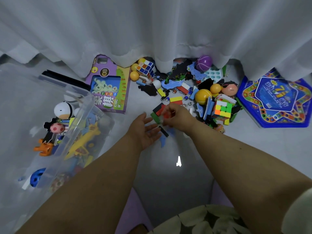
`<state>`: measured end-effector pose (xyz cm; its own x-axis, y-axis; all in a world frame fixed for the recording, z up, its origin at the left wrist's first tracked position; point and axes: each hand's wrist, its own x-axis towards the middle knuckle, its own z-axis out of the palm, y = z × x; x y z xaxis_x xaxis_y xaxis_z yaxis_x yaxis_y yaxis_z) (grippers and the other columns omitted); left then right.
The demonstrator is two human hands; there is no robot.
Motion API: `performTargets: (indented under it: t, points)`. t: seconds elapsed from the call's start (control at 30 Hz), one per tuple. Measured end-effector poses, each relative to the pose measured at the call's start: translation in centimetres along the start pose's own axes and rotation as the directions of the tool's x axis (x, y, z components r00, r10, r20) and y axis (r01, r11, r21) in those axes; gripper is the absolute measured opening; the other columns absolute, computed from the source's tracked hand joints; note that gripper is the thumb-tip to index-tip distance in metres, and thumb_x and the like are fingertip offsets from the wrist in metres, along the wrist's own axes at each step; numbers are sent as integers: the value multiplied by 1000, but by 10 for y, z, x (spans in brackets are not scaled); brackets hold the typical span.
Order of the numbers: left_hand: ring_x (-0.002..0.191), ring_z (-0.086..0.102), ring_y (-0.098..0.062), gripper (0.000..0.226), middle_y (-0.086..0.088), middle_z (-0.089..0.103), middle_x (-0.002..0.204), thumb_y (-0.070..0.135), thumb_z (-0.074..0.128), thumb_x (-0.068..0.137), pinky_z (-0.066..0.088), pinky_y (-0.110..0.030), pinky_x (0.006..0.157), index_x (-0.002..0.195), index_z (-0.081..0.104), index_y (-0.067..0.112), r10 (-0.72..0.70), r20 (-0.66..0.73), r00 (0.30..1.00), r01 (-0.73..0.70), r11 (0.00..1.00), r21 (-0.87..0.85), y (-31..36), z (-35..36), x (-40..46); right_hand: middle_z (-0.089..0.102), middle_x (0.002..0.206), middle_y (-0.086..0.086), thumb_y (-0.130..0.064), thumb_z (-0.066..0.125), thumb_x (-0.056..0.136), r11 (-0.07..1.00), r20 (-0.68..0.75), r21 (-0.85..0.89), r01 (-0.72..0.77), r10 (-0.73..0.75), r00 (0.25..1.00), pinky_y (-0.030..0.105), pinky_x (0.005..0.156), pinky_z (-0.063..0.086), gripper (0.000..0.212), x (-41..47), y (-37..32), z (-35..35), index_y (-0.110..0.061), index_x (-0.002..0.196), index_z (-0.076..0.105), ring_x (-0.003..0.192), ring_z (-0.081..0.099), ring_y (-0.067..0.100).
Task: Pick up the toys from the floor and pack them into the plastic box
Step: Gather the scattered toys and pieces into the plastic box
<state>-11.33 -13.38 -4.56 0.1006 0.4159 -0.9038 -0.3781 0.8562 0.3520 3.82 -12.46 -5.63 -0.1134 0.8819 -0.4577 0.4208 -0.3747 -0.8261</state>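
A clear plastic box (79, 105) stands on the floor at the left, holding a yellow toy plane (84, 139), a penguin figure (63, 110) and other toys. In the middle, my right hand (177, 119) is closed around several coloured blocks (159, 111), red, black and green. My left hand (145, 130) lies open, palm up, just left of them, touching a black piece. More toys lie beyond: two puzzle cubes (221, 110), yellow balls (203, 96), a purple ball (203, 63), foam puzzle pieces.
A purple chess game box (109, 85) lies between the plastic box and the toy pile. A blue star-shaped game board (276, 100) lies at the right. White curtains (152, 31) hang over the back of the pile.
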Motion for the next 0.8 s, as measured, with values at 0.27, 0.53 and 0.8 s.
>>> performTargets:
  t: [0.27, 0.53, 0.8]
  points:
    - [98, 64, -29, 43, -17, 65, 110, 41, 35, 100, 56, -40, 81, 113, 61, 9, 0, 209, 978, 59, 960, -275, 0, -4, -8, 65, 90, 0, -6, 60, 86, 997, 196, 23, 68, -71, 978, 27, 60, 56, 8, -26, -37, 9, -13, 82, 59, 79, 65, 21]
    - [76, 58, -22, 42, -15, 62, 89, 38, 41, 98, 50, -31, 72, 86, 65, 6, -10, 161, 987, 50, 969, -243, -7, -2, -12, 57, 90, 6, -9, 51, 88, 986, -358, 47, -161, 167, 919, 35, 72, 45, 10, -17, 22, -19, -16, 86, 57, 87, 53, 24]
    - [68, 52, -20, 43, -11, 58, 79, 45, 42, 96, 46, -29, 65, 91, 63, 7, -28, 55, 998, 37, 988, -152, -7, -15, -2, 37, 132, 11, -68, 73, 57, 787, -209, -561, -256, 164, 964, 41, 101, 39, 111, -17, 52, 35, -10, 139, 27, 125, 35, 28]
